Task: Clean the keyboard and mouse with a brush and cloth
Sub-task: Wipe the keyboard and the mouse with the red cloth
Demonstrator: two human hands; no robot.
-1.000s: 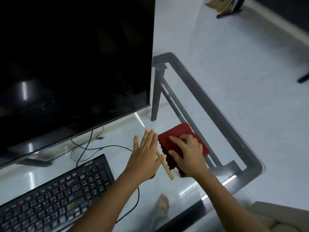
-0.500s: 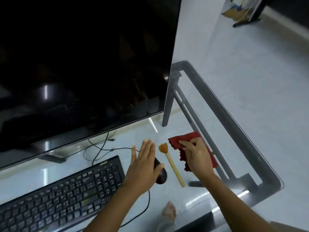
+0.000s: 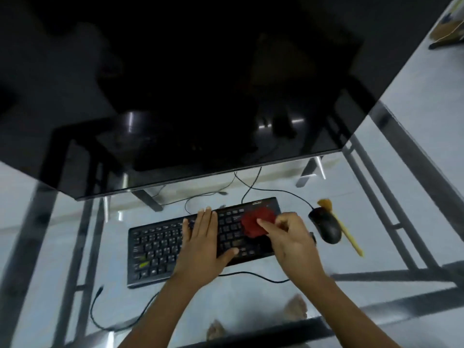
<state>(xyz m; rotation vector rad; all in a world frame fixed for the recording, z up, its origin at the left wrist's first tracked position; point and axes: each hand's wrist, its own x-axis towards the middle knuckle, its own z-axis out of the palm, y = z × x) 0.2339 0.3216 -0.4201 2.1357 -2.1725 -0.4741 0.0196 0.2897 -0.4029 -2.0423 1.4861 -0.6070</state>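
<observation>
A black keyboard lies on the glass desk in front of the monitor. My left hand rests flat on its middle keys, fingers spread, holding nothing. My right hand presses a bunched red cloth onto the keyboard's right end. To the right of the keyboard sits a black wired mouse. A wooden-handled brush lies just beyond the mouse, bristles pointing away from me.
A large dark monitor looms over the back of the desk. Black cables run behind and in front of the keyboard. The desk's metal frame and my feet show through the glass.
My right hand has carried the red cloth from the desk's right side onto the keyboard. My left hand has moved from over the mouse onto the keys. The view has swung left.
</observation>
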